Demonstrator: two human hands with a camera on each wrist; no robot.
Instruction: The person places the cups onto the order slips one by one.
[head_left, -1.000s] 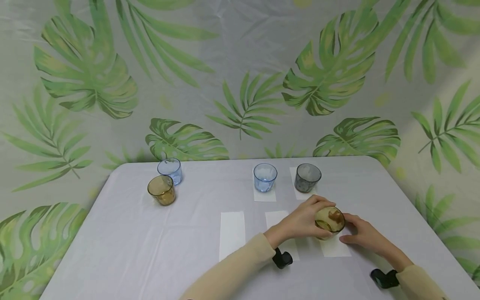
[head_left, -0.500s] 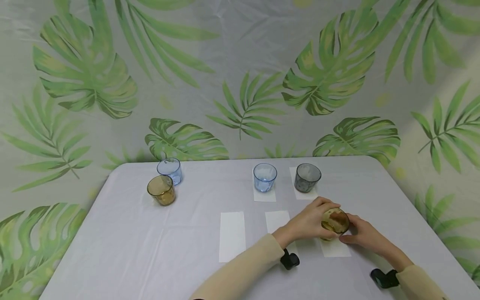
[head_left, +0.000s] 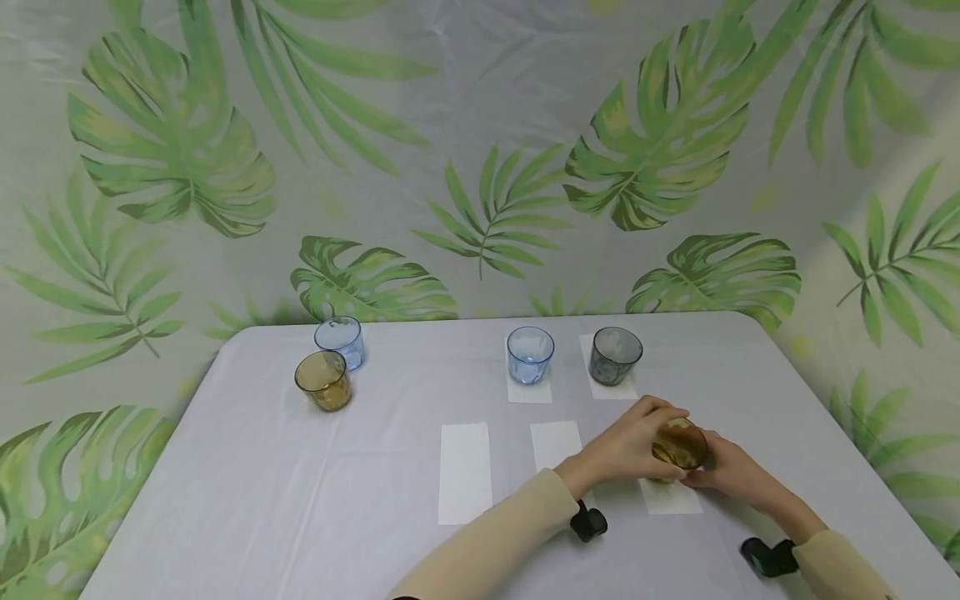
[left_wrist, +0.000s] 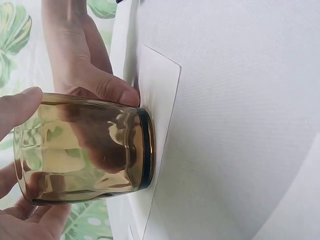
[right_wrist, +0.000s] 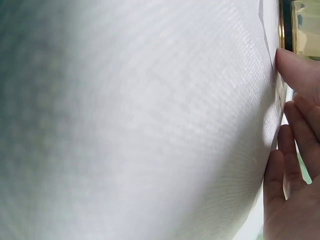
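My left hand (head_left: 628, 443) holds an amber glass (head_left: 678, 444) from its left side, thumb and fingers round it near the rim. In the left wrist view the glass (left_wrist: 75, 150) stands with its base close over a white paper strip (left_wrist: 162, 75). My right hand (head_left: 738, 475) is at the glass's right side, low by the table. Its thumb (right_wrist: 300, 72) lies right at the glass's base in the right wrist view, with the other fingers (right_wrist: 290, 155) fairly straight. Through the amber wall, part of the right hand shows behind the glass.
Behind the hands, a blue glass (head_left: 530, 357) and a grey glass (head_left: 615, 357) stand on paper strips. Another amber glass (head_left: 324, 382) and a blue one (head_left: 345, 337) stand at the back left. A bare paper strip (head_left: 465, 475) lies left of my arm.
My left hand has moved a little to the right with the amber glass, bringing it up against the right hand. The right hand stays almost where it was.
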